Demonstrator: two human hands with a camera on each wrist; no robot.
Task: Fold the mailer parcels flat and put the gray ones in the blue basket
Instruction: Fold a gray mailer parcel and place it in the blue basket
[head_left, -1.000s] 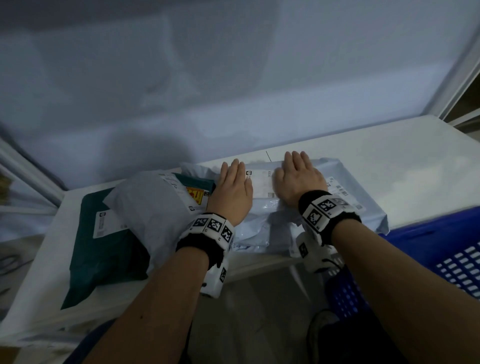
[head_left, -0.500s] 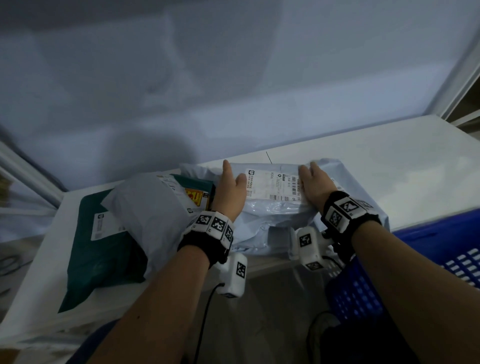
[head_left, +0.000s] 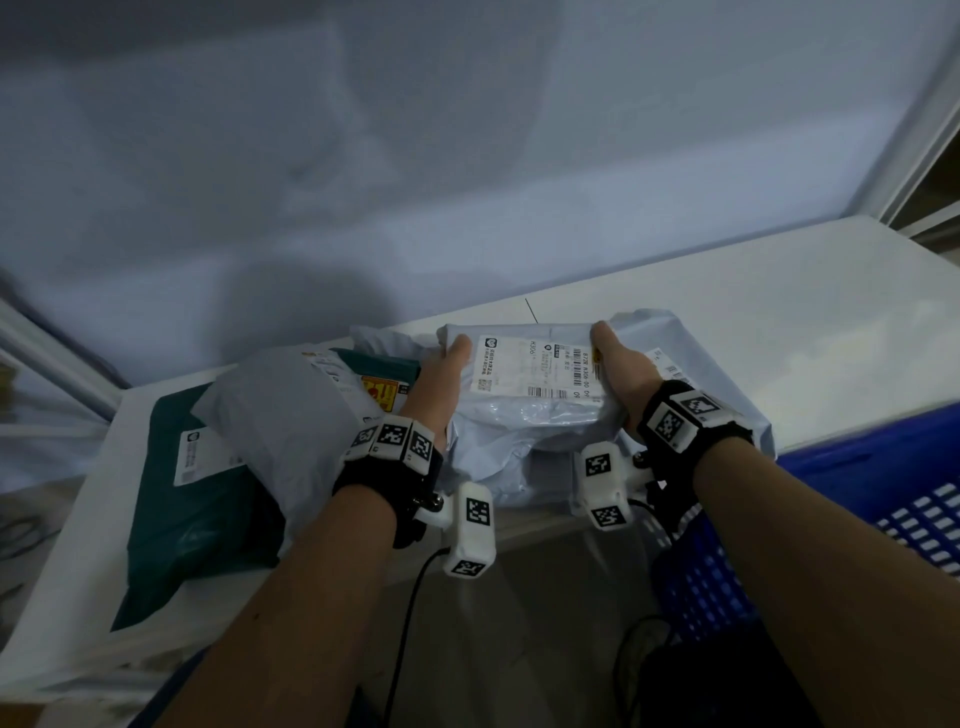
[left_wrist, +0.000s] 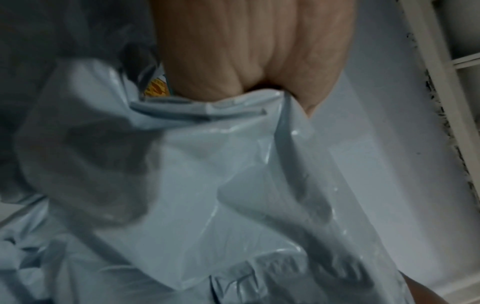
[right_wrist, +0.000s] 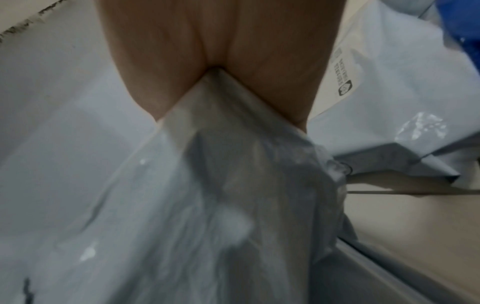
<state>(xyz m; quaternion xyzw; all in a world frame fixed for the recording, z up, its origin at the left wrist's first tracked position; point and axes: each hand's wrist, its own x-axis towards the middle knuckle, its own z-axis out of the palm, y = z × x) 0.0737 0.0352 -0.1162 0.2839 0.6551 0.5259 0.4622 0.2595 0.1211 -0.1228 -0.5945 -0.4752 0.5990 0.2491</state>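
Note:
A folded gray mailer parcel (head_left: 530, 395) with a white shipping label faces up at the middle of the white table (head_left: 779, 312). My left hand (head_left: 441, 379) grips its left end, thumb on top and fingers underneath. My right hand (head_left: 618, 374) grips its right end the same way. The left wrist view shows the gray mailer (left_wrist: 207, 185) pinched in the left hand (left_wrist: 246, 61); the right wrist view shows the mailer's edge (right_wrist: 221, 144) wedged in the right hand (right_wrist: 221, 51). The blue basket (head_left: 857, 499) stands low at the right, beside the table's front edge.
Under the held parcel lies another gray mailer (head_left: 717, 379). A puffy gray mailer (head_left: 280, 415) and a dark green mailer (head_left: 192, 499) lie to the left. A pale wall runs behind the table. The table's right part is bare.
Both hands went from pressing flat on the parcel to gripping its two ends, and the parcel has tilted up so its label shows.

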